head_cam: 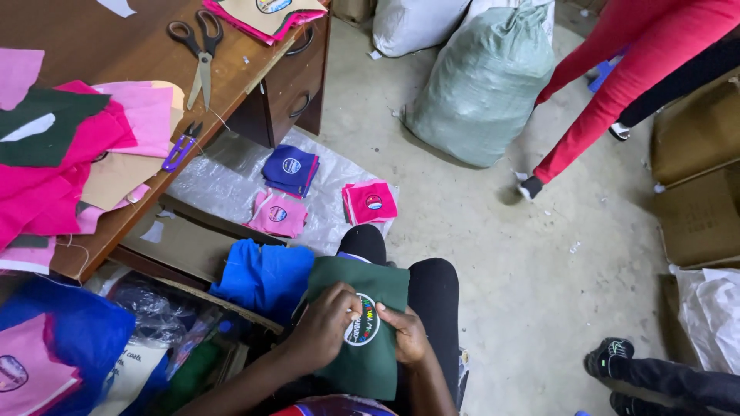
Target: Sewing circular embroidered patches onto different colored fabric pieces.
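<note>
2 hands – left hand, right hand – seemingly pinch round badge on green cloth; bare floor rightward.

Left hand lay on the green fabric piece, fingers curled over the round white badge. Right hand pinched the badge's far edge, fingertips touching it. Blue cloth sat just left of the left fingers. Beyond the fingers, on clear plastic sheet: navy stack, pink stack, red-pink stack. Scissors lay on the wooden desk, well apart.
</note>
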